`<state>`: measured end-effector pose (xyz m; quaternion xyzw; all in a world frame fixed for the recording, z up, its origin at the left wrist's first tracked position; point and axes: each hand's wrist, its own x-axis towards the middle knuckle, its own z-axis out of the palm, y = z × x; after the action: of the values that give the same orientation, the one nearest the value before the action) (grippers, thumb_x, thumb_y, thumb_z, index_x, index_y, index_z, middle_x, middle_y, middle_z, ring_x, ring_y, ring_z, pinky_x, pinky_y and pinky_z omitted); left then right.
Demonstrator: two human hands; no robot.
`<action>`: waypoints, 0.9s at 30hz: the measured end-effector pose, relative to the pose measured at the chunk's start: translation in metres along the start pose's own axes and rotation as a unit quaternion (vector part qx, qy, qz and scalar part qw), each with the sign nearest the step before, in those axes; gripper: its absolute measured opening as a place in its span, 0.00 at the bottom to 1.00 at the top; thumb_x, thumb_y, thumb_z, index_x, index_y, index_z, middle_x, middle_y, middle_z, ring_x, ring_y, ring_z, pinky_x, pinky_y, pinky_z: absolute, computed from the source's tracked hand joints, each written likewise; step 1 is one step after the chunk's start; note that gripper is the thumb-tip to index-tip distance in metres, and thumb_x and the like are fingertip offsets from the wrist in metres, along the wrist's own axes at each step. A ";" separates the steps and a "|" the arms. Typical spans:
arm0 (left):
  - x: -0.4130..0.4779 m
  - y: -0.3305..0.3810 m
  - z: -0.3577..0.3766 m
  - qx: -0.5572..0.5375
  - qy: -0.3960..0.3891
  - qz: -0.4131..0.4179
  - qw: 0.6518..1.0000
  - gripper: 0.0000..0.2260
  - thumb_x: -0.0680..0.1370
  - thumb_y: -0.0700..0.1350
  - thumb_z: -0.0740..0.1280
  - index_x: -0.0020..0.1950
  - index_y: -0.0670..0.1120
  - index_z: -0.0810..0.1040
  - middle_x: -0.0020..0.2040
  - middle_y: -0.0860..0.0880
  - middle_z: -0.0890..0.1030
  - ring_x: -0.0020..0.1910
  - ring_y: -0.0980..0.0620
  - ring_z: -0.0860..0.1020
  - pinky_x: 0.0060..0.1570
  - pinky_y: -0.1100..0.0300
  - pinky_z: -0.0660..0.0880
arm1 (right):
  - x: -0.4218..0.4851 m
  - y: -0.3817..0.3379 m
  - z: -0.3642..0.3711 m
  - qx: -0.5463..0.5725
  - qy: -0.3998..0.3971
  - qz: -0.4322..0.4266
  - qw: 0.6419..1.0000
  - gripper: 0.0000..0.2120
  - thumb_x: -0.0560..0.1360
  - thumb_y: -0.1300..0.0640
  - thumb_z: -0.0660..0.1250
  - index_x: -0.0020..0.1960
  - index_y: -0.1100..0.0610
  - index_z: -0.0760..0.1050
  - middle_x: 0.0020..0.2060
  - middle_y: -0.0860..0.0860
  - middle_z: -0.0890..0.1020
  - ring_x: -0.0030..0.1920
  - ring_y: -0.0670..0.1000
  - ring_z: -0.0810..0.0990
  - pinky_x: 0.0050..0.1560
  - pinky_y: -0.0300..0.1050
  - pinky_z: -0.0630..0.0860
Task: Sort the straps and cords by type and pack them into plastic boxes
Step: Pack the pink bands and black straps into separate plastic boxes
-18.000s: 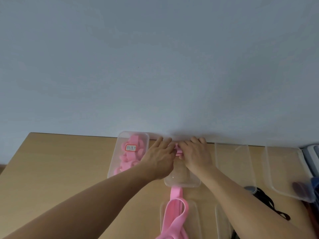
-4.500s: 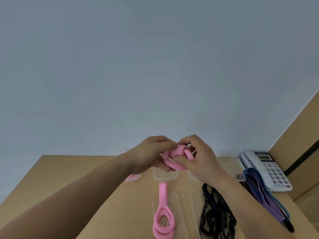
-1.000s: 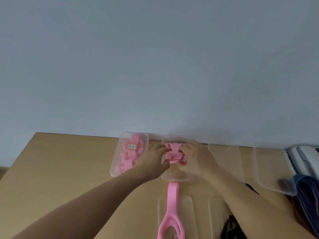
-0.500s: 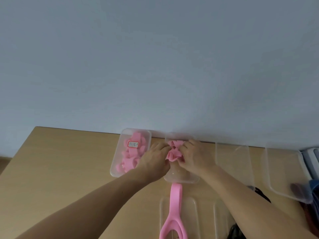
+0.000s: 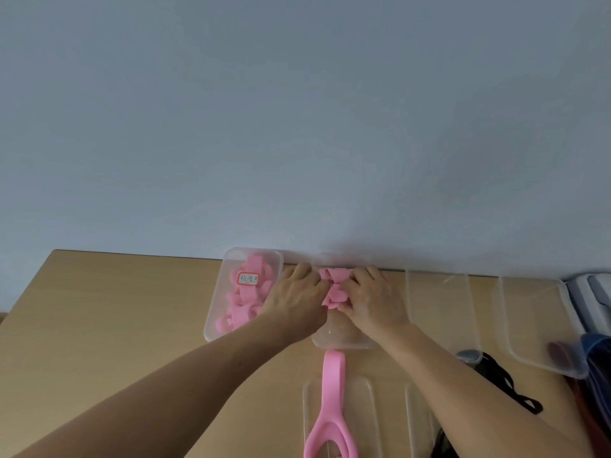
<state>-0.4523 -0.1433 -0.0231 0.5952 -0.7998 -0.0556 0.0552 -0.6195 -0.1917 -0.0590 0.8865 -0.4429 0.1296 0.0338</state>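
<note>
1. Nearest edge: a loose pink strap (image 5: pixel 330 401) lies flat on the counter (image 5: pixel 99 342). Its looped part rests over a clear lid (image 5: pixel 367 421). Its far end comes right up to the middle box; cannot tell whether they touch. A second clear lid (image 5: pixel 417 424) lies just to the right.
2. Right of the lids: black cords (image 5: pixel 502 385) in a tangle on the counter, partly hidden by the right forearm.
3. Both bare forearms reach forward from the bottom edge and converge over the middle box (image 5: pixel 344 342), which is clear plastic.
4. The folded pink strap (image 5: pixel 334 290) is bunched into tight folds at the far half of the middle box, between the two hands.
5. Left hand (image 5: pixel 294 302): knuckles up, fingers curled, pinching the left side of the folded pink strap.
6. Right hand (image 5: pixel 373 302): knuckles up, fingers curled, pinching the right side. The two hands nearly meet across it.
7. Left of the hands: the labelled box (image 5: pixel 215 312), just beside the middle box, holds coiled pink straps (image 5: pixel 243 309). A white label (image 5: pixel 248 279) with a red border lies on top; its writing is too small to read.
8. Right of the hands: two more clear boxes (image 5: pixel 436 309) side by side, the counter showing through them.
9. Far right edge: blue and purple bands (image 5: pixel 595 361), partly cut off.
10. Farthest: a plain pale wall (image 5: pixel 297 127) behind the row of boxes.
</note>
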 end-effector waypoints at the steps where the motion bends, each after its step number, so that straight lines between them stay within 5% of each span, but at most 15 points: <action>1: 0.006 0.003 0.001 0.023 0.000 -0.004 1.000 0.07 0.66 0.46 0.74 0.40 0.46 0.82 0.37 0.50 0.81 0.44 0.44 0.79 0.43 0.53 0.76 | 0.001 -0.002 -0.002 0.000 -0.025 0.019 1.000 0.17 0.56 0.47 0.82 0.36 0.54 0.80 0.33 0.51 0.78 0.39 0.56 0.80 0.34 0.47 0.76; 5: 0.027 0.010 0.011 0.041 -0.011 -0.020 0.999 0.08 0.75 0.51 0.66 0.47 0.50 0.83 0.44 0.52 0.81 0.52 0.47 0.74 0.51 0.55 0.67 | 0.001 -0.003 -0.006 0.015 -0.077 0.051 0.996 0.19 0.53 0.47 0.83 0.35 0.55 0.78 0.34 0.50 0.78 0.40 0.55 0.79 0.37 0.46 0.75; 8: 0.028 0.009 0.013 0.039 -0.001 -0.033 0.999 0.04 0.67 0.51 0.75 0.38 0.52 0.85 0.35 0.54 0.81 0.43 0.48 0.77 0.44 0.56 0.71 | -0.003 0.003 -0.007 0.028 -0.094 0.043 0.994 0.19 0.62 0.43 0.79 0.41 0.56 0.80 0.40 0.51 0.79 0.46 0.55 0.78 0.44 0.48 0.76; 12: 0.024 0.009 0.015 0.031 0.027 -0.037 0.998 0.07 0.59 0.48 0.80 0.32 0.52 0.84 0.30 0.56 0.79 0.36 0.49 0.78 0.38 0.58 0.75 | -0.012 0.013 -0.010 0.047 -0.013 0.036 0.998 0.11 0.67 0.48 0.76 0.42 0.55 0.82 0.41 0.50 0.81 0.44 0.55 0.78 0.44 0.49 0.76; 16: 0.023 0.009 0.016 0.016 0.059 -0.028 0.998 0.07 0.59 0.44 0.79 0.32 0.51 0.83 0.31 0.55 0.79 0.37 0.47 0.79 0.41 0.56 0.76 | -0.015 0.018 -0.009 -0.014 0.036 0.022 0.999 0.07 0.66 0.52 0.77 0.37 0.53 0.81 0.37 0.47 0.81 0.39 0.55 0.75 0.44 0.46 0.64; 20: 0.024 0.009 0.017 0.023 0.064 -0.010 0.998 0.06 0.61 0.43 0.78 0.30 0.50 0.82 0.30 0.55 0.78 0.37 0.47 0.78 0.42 0.56 0.75 | -0.012 0.012 -0.009 0.002 -0.002 0.049 0.999 0.11 0.61 0.53 0.80 0.35 0.55 0.79 0.32 0.48 0.81 0.36 0.55 0.75 0.37 0.48 0.74; 27: 0.026 0.006 0.017 0.003 0.056 0.063 0.996 0.07 0.65 0.39 0.76 0.31 0.49 0.80 0.31 0.54 0.78 0.36 0.47 0.77 0.39 0.56 0.75 | 0.002 0.008 -0.014 -0.020 -0.045 0.044 0.998 0.19 0.49 0.53 0.83 0.33 0.54 0.76 0.28 0.49 0.79 0.32 0.55 0.77 0.32 0.45 0.73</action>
<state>-0.4674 -0.1660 -0.0384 0.5461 -0.8313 -0.0163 0.1022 -0.6277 -0.1957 -0.0451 0.8701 -0.4854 0.0818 0.0257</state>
